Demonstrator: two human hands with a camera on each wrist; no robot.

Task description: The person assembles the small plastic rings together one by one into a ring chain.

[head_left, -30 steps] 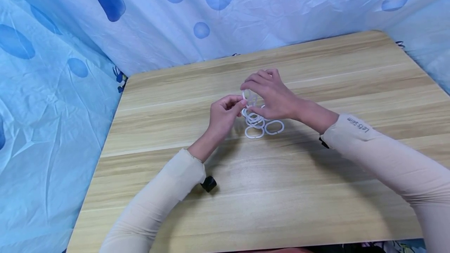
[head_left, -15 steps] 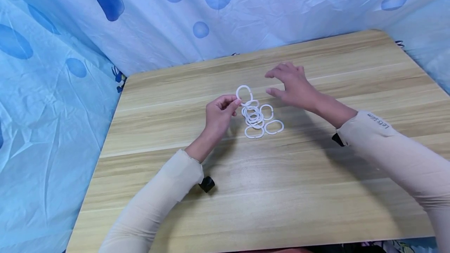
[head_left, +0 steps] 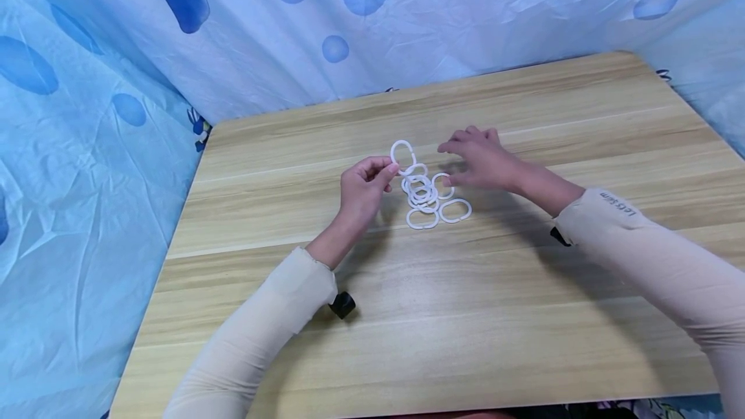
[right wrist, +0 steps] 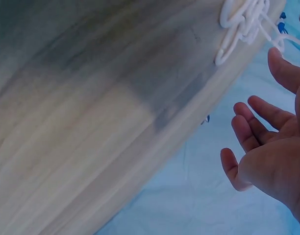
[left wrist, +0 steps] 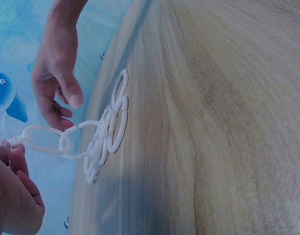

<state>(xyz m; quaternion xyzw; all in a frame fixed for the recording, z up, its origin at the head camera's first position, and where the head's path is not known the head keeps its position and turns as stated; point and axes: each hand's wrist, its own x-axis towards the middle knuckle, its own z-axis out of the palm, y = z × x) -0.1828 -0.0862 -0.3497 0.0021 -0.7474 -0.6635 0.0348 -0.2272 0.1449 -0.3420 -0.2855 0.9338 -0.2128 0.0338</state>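
My left hand (head_left: pixel 362 191) pinches a white oval plastic ring (head_left: pixel 414 159) between thumb and fingertips, raised above the table. In the left wrist view, linked rings (left wrist: pixel 44 150) run from those fingers down to a heap. That heap of white rings (head_left: pixel 421 210) lies on the wooden table just right of the left hand; several overlap, and some have a visible gap. My right hand (head_left: pixel 483 159) hovers right of the heap, fingers spread and lightly bent, holding nothing. Its thumb tip overlaps the ring (head_left: pixel 445 197) on the heap's right side in the head view.
The wooden table (head_left: pixel 465 328) extends on all sides of the hands. A blue patterned curtain (head_left: pixel 244 57) hangs behind its far edge and along the left. A small black device (head_left: pixel 343 304) sits under the left sleeve's cuff.
The right hand has drawn away from the left hand's ring to the right, then come down slightly toward the heap's right ring. The left hand still pinches its ring, barely shifted left.
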